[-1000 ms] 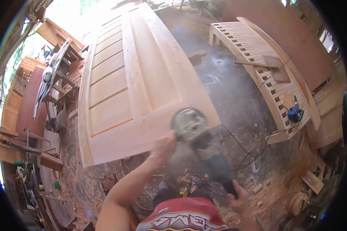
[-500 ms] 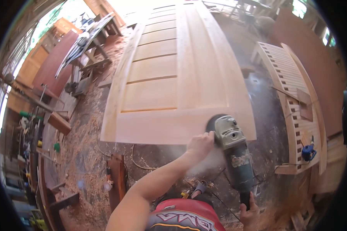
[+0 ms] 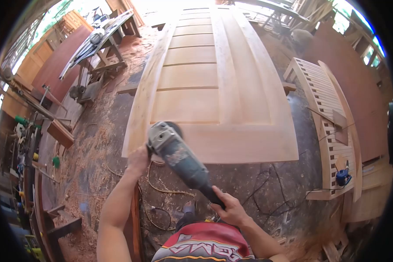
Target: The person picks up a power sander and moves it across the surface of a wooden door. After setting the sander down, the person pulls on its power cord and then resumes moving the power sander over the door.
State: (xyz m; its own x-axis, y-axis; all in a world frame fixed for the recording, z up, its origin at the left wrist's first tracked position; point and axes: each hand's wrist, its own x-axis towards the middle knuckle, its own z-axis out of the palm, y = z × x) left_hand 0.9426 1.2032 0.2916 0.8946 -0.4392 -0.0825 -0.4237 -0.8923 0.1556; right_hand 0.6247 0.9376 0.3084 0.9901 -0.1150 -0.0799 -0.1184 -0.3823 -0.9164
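Note:
Both my hands hold a large angle grinder (image 3: 179, 158) with a grey-green body and a dark round disc at its head. My left hand (image 3: 138, 161) is closed around the side handle by the head; the handle itself is mostly hidden. Around the rear grip my right hand (image 3: 231, 208) is wrapped. The grinder's head lies over the near left corner of a pale wooden door (image 3: 244, 142), its disc partly hidden beneath the body. Grooved panels run down the door's left part, with a long plain panel at its right.
A slatted wooden piece (image 3: 321, 87) stands at the right, with a blue tool (image 3: 343, 177) on it. A cluttered workbench (image 3: 101, 43) is at the far left. Wood shavings (image 3: 91, 170) and cords (image 3: 266, 192) lie across the floor.
The grinder has moved from the door's near right corner to its near left corner, both hands going with it. Its body now slants the other way, head toward the left.

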